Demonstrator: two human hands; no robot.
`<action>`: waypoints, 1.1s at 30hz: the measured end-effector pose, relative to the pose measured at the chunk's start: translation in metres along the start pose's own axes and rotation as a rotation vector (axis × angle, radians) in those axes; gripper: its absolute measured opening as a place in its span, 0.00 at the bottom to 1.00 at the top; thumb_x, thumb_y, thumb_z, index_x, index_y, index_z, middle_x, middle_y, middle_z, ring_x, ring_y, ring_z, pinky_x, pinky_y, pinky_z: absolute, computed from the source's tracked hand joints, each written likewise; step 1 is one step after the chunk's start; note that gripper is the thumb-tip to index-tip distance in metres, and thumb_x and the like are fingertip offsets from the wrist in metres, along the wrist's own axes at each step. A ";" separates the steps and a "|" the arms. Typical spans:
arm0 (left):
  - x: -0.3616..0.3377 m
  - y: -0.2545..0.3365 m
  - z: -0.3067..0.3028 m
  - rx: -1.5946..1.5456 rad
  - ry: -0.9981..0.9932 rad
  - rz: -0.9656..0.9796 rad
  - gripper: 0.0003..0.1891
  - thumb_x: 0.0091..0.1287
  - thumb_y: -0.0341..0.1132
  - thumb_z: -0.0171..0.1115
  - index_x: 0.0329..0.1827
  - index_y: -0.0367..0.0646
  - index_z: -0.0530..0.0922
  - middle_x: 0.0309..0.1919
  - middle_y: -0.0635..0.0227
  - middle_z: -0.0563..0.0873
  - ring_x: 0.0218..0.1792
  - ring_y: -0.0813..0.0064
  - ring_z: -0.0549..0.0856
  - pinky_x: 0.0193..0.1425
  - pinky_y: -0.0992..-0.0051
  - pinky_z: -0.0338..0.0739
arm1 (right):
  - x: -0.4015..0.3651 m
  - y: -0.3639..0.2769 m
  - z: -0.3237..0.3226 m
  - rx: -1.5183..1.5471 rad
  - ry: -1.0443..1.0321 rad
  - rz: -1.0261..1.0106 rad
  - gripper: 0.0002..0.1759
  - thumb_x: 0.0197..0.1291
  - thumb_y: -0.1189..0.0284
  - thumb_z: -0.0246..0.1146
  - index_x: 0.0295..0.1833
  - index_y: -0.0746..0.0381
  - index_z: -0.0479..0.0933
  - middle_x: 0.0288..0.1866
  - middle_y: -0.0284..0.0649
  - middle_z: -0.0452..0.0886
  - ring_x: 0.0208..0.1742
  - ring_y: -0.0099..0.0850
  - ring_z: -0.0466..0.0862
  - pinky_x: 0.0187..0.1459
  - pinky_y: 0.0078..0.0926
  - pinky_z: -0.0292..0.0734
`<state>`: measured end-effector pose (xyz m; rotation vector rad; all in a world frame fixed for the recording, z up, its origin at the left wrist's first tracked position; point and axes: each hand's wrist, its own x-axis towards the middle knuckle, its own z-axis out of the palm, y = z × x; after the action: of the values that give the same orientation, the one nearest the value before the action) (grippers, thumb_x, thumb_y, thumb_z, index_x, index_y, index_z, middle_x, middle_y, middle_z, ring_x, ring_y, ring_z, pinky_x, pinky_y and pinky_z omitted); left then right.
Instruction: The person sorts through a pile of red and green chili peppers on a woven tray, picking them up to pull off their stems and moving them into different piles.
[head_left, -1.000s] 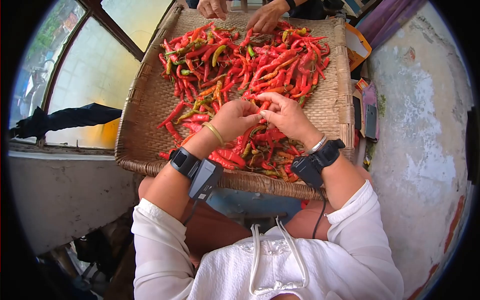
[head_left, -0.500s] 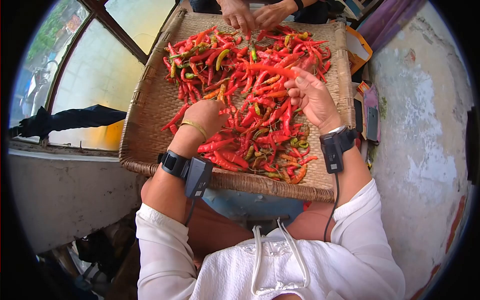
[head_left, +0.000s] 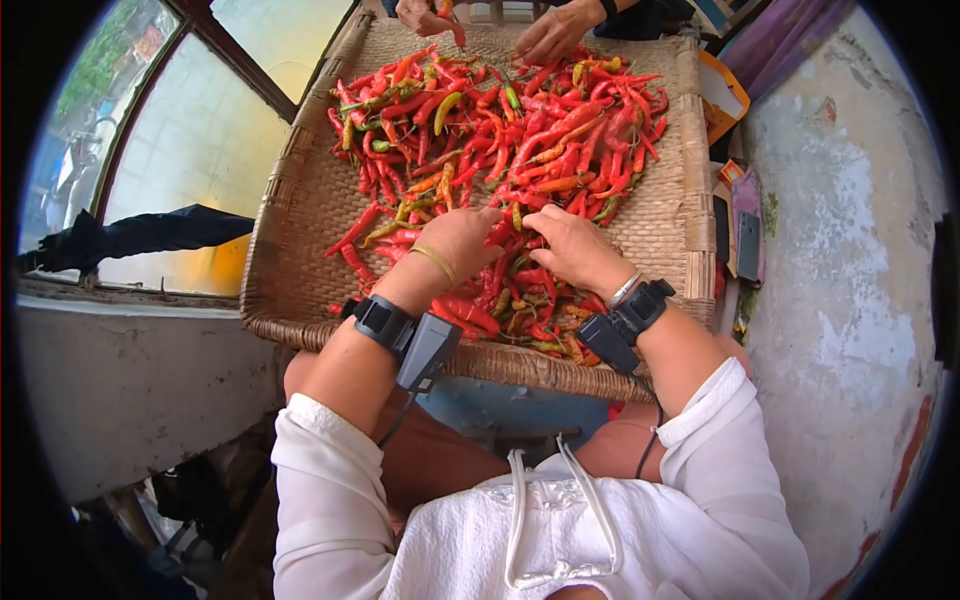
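A pale, patchy wall (head_left: 850,250) fills the right side, and a window (head_left: 190,130) with a dark frame fills the left, with a dark cloth (head_left: 140,235) lying along its sill. Between them a wide woven tray (head_left: 300,230) rests across the person's lap and reaches away to a co-worker on the far side. The tray's left strip is bare weave.

A pile of chillies (head_left: 520,120) covers the tray's middle and right, from the far rim to the near one. Most are red, with some orange and green ones mixed in.

The person's left hand (head_left: 462,240) and right hand (head_left: 565,245) lie side by side on the near part of the pile, almost touching. The left hand is loosely curled, knuckles up, fingertips dipped among the chillies. The right hand is flatter, its fingers bent down onto the pile and pointing towards the left hand. The fingertips of both are hidden among the chillies, so I cannot tell whether either one grips a chilli.

At the far rim the co-worker's hands (head_left: 555,30) touch the pile's edge.

A phone (head_left: 747,245) lies just beside the tray's right rim.

A dark wrist unit (head_left: 425,350) is strapped to the left forearm, with another on the right. A gold bangle (head_left: 432,260) circles the left wrist.
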<state>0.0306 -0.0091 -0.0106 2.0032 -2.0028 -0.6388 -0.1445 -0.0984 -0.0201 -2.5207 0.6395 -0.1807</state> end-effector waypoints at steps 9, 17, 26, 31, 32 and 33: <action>0.005 -0.003 0.009 -0.225 -0.046 0.019 0.22 0.52 0.34 0.62 0.50 0.37 0.73 0.29 0.59 0.82 0.33 0.61 0.82 0.40 0.69 0.75 | 0.002 0.004 0.013 0.076 -0.085 0.165 0.15 0.48 0.67 0.64 0.40 0.62 0.73 0.20 0.42 0.74 0.26 0.38 0.77 0.30 0.33 0.69; -0.001 0.010 -0.001 -0.667 0.095 -0.030 0.13 0.57 0.32 0.61 0.43 0.36 0.76 0.29 0.70 0.81 0.30 0.80 0.80 0.35 0.79 0.74 | 0.002 -0.013 -0.011 0.725 -0.169 0.341 0.12 0.53 0.65 0.61 0.31 0.63 0.74 0.22 0.35 0.76 0.21 0.24 0.76 0.24 0.23 0.70; -0.002 0.010 -0.017 -1.152 -0.052 -0.229 0.04 0.60 0.31 0.59 0.36 0.42 0.77 0.22 0.78 0.77 0.19 0.90 0.71 0.21 0.87 0.65 | 0.002 -0.012 -0.033 0.846 -0.121 0.386 0.13 0.58 0.65 0.57 0.29 0.63 0.76 0.21 0.29 0.74 0.17 0.16 0.71 0.19 0.15 0.66; -0.005 0.006 -0.022 -1.450 -0.115 -0.166 0.02 0.60 0.32 0.60 0.32 0.45 0.76 0.18 0.81 0.72 0.15 0.91 0.65 0.16 0.87 0.57 | 0.001 -0.005 -0.042 0.712 -0.235 0.438 0.11 0.58 0.66 0.56 0.30 0.62 0.77 0.19 0.31 0.76 0.17 0.17 0.71 0.20 0.15 0.66; -0.005 0.008 -0.024 -1.540 -0.098 -0.159 0.02 0.60 0.31 0.60 0.32 0.45 0.75 0.17 0.81 0.72 0.14 0.91 0.64 0.15 0.86 0.55 | 0.001 -0.004 -0.043 0.618 -0.307 0.429 0.11 0.56 0.66 0.57 0.31 0.63 0.77 0.20 0.32 0.76 0.17 0.19 0.72 0.21 0.18 0.67; -0.006 0.009 -0.024 -1.631 -0.082 -0.152 0.02 0.60 0.31 0.60 0.32 0.45 0.75 0.16 0.82 0.71 0.13 0.91 0.62 0.15 0.86 0.53 | 0.001 -0.002 -0.041 0.619 -0.307 0.430 0.11 0.56 0.66 0.57 0.31 0.63 0.77 0.20 0.32 0.76 0.17 0.19 0.72 0.21 0.18 0.67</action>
<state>0.0340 -0.0071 0.0155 0.9972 -0.6328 -1.6170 -0.1533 -0.1167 0.0157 -1.7294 0.8273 0.1452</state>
